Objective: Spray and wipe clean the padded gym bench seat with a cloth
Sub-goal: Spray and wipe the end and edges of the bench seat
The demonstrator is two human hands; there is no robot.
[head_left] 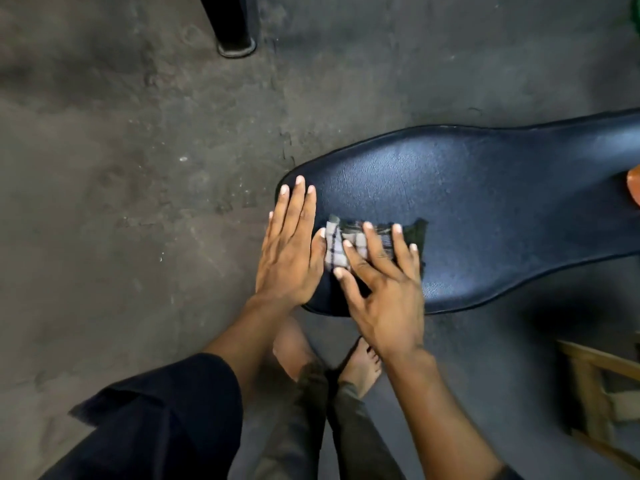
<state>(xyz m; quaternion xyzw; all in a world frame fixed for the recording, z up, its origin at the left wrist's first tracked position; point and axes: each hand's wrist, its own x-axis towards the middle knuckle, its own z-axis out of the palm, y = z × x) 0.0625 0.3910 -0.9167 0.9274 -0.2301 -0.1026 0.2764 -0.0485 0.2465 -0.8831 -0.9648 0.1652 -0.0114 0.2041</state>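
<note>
a person's left hand point(290, 247) lies flat, fingers together, on the rounded end of a dark blue bench seat point(485, 202) above a grey concrete floor point(121, 168). just beside it, touching at the thumb, the right hand point(384, 285) presses a folded checked cloth point(337, 244) onto the pad, fingers spread apart over it. bare feet point(360, 365) stand below the seat's edge. an orange object point(634, 185), possibly a bottle, is cut off at the right edge.

The bench seat point(485, 209) runs off the right edge; the right hand point(384, 289) hides much of the cloth point(346, 244).
</note>
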